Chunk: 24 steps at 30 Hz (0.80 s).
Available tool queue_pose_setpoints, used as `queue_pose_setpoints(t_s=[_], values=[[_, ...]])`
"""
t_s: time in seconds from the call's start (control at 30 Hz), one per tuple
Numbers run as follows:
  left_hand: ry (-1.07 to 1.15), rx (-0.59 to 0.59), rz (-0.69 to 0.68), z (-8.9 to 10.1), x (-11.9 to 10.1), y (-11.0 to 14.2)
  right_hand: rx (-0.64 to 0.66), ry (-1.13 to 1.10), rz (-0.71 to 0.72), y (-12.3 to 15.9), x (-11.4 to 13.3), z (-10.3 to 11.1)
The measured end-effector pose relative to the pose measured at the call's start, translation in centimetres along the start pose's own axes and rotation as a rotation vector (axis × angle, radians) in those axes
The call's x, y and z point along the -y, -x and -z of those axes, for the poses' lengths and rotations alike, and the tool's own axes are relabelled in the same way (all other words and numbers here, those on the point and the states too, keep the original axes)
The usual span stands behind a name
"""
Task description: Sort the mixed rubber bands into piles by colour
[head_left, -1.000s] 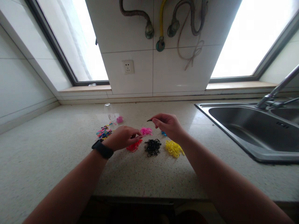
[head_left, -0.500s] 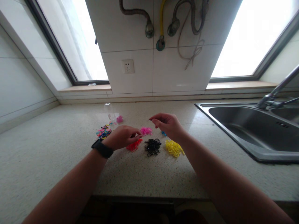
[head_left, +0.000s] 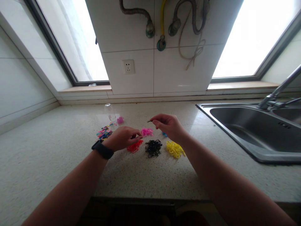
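Note:
Small rubber bands lie sorted in heaps on the speckled counter (head_left: 47, 163): a red heap (head_left: 135, 146), a black heap (head_left: 153, 148), a yellow heap (head_left: 175, 149), a pink heap (head_left: 147, 131) and a bit of blue (head_left: 165, 135). A mixed-colour heap (head_left: 104, 133) lies further left. My right hand (head_left: 168, 125) hovers above the pink and blue heaps, its fingertips pinched on a tiny black band (head_left: 149, 121). My left hand (head_left: 123, 138), with a black wristband, rests curled over the red heap, its fingers closed; what they hold is hidden.
A clear plastic jar (head_left: 110, 113) lies on its side behind the mixed heap, with a pink lid (head_left: 120, 120) beside it. A steel sink (head_left: 254, 131) with a tap (head_left: 279, 91) fills the right. Hoses and a wall socket (head_left: 128, 67) are on the tiled wall behind.
Almost nothing has moved. My right hand has stayed up with the black band pinched. My left hand's fingers have shifted slightly over the red heap.

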<state>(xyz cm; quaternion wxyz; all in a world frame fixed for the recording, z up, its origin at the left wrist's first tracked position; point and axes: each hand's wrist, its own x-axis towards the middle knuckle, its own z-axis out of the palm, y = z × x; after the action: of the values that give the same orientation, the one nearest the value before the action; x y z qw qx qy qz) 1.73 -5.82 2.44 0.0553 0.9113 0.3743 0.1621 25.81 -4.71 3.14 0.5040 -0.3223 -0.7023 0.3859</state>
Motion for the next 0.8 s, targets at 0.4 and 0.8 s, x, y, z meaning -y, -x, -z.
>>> queue_pose_setpoints(t_s=[0.4, 0.8], values=[[-0.022, 0.016, 0.009, -0.07, 0.14, -0.04, 0.006, -0.01, 0.007, -0.04, -0.16, 0.01], [-0.002, -0.001, -0.017, 0.01, 0.15, -0.06, 0.005, -0.022, -0.002, -0.04, -0.13, -0.03]])
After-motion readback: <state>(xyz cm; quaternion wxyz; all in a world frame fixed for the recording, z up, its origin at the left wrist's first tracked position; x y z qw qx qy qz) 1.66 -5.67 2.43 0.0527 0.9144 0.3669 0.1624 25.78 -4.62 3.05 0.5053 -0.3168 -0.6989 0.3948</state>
